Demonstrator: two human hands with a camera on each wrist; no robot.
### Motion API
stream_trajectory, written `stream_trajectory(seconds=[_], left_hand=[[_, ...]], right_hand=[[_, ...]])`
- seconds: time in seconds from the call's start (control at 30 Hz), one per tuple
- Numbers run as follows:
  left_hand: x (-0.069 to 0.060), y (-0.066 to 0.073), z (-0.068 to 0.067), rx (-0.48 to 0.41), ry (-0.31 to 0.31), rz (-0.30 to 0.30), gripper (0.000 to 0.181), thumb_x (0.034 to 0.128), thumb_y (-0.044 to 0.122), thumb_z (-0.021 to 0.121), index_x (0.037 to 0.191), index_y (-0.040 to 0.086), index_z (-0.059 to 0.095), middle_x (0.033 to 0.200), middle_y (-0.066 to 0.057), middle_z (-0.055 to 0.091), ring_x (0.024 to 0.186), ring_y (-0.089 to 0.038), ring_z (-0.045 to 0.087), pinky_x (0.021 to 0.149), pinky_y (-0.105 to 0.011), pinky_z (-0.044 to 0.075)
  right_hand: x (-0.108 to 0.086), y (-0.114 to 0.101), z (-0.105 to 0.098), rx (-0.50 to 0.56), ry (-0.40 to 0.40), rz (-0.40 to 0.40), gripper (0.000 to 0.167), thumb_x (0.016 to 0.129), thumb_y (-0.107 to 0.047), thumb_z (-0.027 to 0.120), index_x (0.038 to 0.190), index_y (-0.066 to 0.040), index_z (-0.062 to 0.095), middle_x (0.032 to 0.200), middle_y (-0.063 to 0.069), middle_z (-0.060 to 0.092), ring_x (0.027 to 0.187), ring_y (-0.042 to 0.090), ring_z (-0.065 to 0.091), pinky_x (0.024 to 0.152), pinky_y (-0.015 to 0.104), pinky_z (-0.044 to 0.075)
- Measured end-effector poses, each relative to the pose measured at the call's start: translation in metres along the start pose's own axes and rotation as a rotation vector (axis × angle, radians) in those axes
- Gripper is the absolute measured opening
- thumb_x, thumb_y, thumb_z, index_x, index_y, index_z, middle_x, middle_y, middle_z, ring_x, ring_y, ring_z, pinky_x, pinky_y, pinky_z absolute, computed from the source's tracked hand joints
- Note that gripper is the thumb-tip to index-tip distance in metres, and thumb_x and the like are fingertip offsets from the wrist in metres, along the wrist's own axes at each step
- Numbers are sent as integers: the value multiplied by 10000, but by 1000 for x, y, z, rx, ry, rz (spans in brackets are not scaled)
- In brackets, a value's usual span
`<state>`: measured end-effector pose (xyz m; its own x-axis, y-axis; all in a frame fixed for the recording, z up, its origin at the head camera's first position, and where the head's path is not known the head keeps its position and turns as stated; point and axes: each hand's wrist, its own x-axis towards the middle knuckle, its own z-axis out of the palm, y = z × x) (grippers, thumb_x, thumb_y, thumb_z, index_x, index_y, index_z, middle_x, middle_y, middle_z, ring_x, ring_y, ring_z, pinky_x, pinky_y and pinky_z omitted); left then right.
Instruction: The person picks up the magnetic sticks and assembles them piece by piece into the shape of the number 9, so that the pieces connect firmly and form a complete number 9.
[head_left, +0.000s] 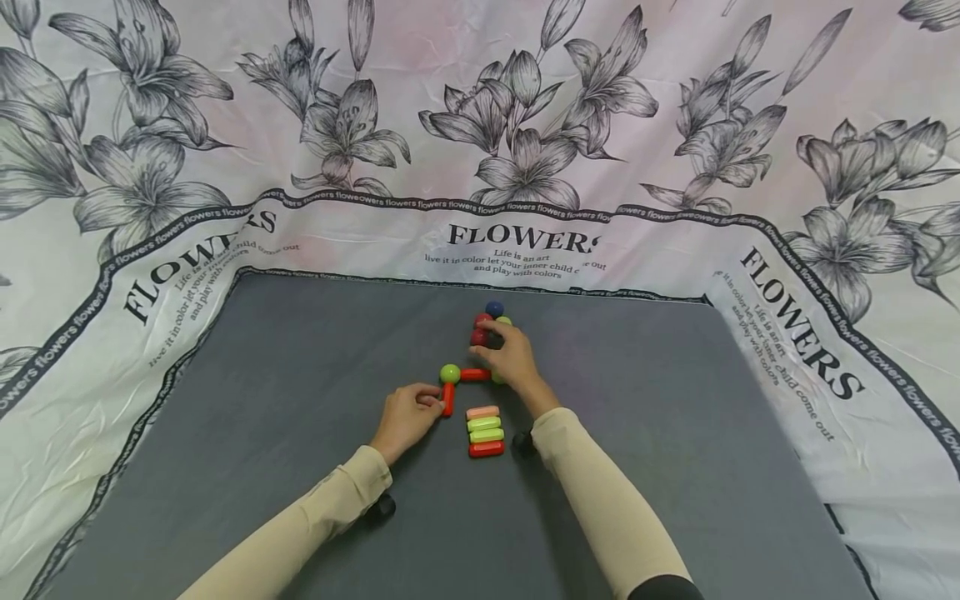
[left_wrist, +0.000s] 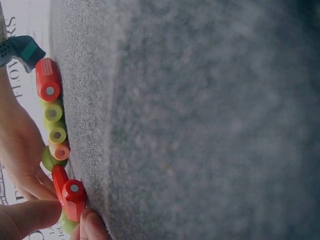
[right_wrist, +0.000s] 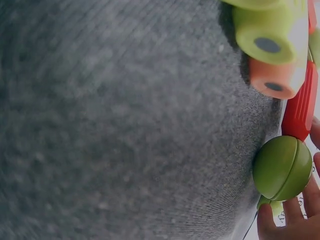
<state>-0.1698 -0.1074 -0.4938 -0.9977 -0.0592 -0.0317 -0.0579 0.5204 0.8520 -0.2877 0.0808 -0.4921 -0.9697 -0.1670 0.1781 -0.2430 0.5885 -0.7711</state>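
My left hand (head_left: 408,417) pinches a red magnetic stick (head_left: 447,400) between thumb and fingertips. A yellow-green ball (head_left: 450,373) joins the top of that stick to a second red stick (head_left: 475,375) lying crosswise. At its right end is a green ball (right_wrist: 281,167), partly covered by my right hand (head_left: 513,358) in the head view. Further back, the thumb and index finger of my right hand are on either side of a red ball (head_left: 478,337) and appear to grip it. In the right wrist view this red ball is hidden.
Another red ball (head_left: 483,319), a blue ball (head_left: 494,309) and a yellow-green ball (head_left: 505,321) cluster at the back. Between my forearms lies a row of sticks: orange (head_left: 482,412), two yellow-green (head_left: 485,429) and red (head_left: 486,449). Flowered cloth (head_left: 525,242) borders the grey table (head_left: 322,333).
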Motion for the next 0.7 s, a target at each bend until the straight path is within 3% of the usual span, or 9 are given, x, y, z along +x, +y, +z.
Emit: stream_trajectory(seconds=[0.7], left_hand=[[-2,2,-3,8,4,-11,267,862,99,692,1110,16,747,928,-109,769,806,-177,737,769,-363,600]], right_hand=[[1,-1,3,-97,-70,44,415,814,-159,831,1209,-111,717,1238,141,708,1172,335,637,1065,470,480]])
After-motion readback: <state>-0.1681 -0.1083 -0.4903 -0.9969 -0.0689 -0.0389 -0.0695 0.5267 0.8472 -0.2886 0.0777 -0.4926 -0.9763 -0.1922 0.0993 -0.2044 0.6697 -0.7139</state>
